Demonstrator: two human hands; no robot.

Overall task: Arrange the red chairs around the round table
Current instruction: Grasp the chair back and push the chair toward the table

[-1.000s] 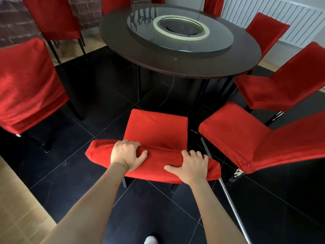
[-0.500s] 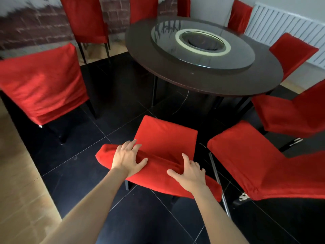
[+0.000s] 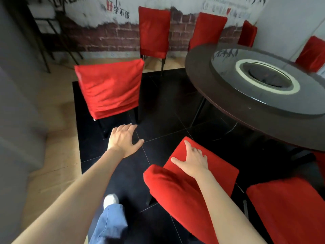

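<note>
Near chair (image 3: 202, 166) tucked by the round table (image 3: 198, 71). Chair on the left (image 3: 109, 90) well apart from it, not yet moved. More chairs far back. Left hand (image 3: 123, 140) open, holding nothing. Right hand (image 3: 191, 161) open, fingers spread.

Red-covered chairs (image 3: 202, 173) (image 3: 109, 88) upright near dark round table (image 3: 202, 71).

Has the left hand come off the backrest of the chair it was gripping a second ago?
Yes. The left hand has left that chair's backrest and now hangs open over the dark floor, toward the next chair.
</note>
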